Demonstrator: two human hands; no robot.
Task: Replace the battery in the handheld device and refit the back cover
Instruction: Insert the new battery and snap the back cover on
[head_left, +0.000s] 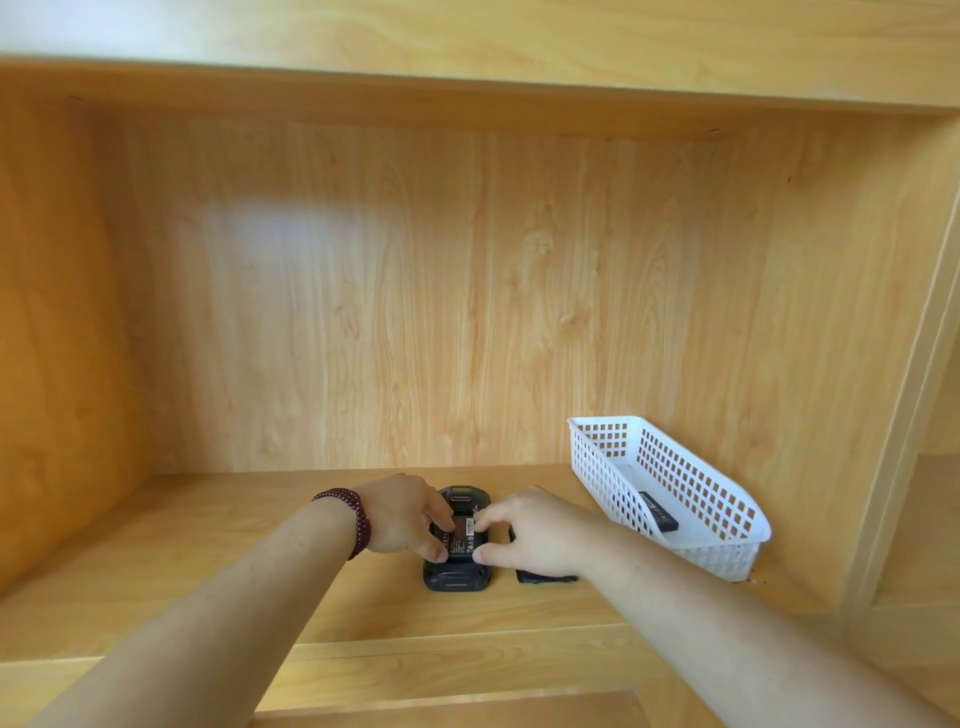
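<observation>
The wooden shelf (208, 545) is broad and bare, boxed in by pale wood panels. Off to the right a white basket (670, 499) leans against the side wall with a dark spare battery (658, 512) lying in it. In the middle, the handheld device (457, 571) lies face down, its back open, and the battery (462, 538) sits in or over its bay. Just beside it on the right, half hidden under the wrist, a dark flat piece (545, 577) looks like the back cover.

The likely trouble from here: if the battery goes down skewed or with contacts the wrong way, pressing would jam it, and the cover then wouldn't seat. A hard push could also skid the device along the smooth shelf.

Both arms reach straight forward, palms down. The left hand (405, 514), beaded bracelet (348, 519) on its wrist, pinches the battery's left edge; the right hand (530, 530) nips its right edge, each grip closed on it.
</observation>
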